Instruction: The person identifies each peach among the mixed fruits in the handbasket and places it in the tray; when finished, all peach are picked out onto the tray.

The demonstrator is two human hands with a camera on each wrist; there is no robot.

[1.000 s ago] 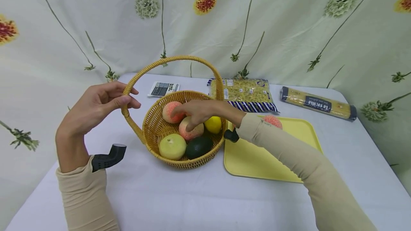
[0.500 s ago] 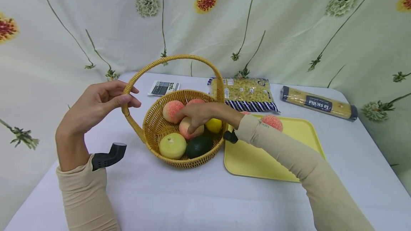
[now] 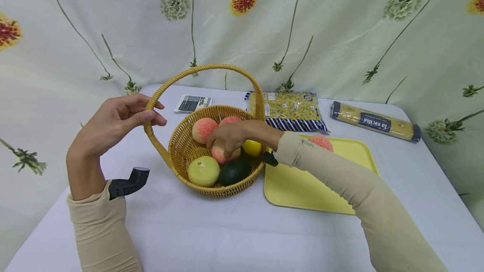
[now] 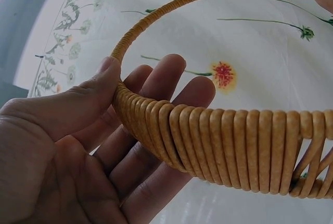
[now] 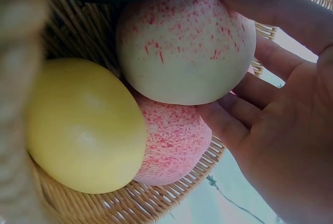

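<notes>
My left hand (image 3: 113, 123) holds the side of the wicker basket's handle (image 3: 215, 66), thumb on one face and fingers behind it. Inside the basket (image 3: 177, 146), my right hand (image 3: 236, 135) grips a pink-flecked peach (image 5: 187, 47), its thumb and fingers around the fruit. Two more peaches (image 3: 204, 130) lie farther back, partly covered by that hand. A lemon (image 3: 251, 148) sits to the right, while a dark green avocado (image 3: 235, 173) and a round pale green fruit (image 3: 203, 171) rest at the front of the basket.
Right of the basket lies a yellow tray (image 3: 302, 188) with a peach (image 3: 321, 142) on it, partly behind the right sleeve. Along the back are a pasta bag (image 3: 291, 108), a spaghetti pack (image 3: 374, 121) and a small flat packet (image 3: 193, 103).
My right hand's fingers have drawn back from the left rear peach and closed around the middle one. The left hand stays on the handle.
</notes>
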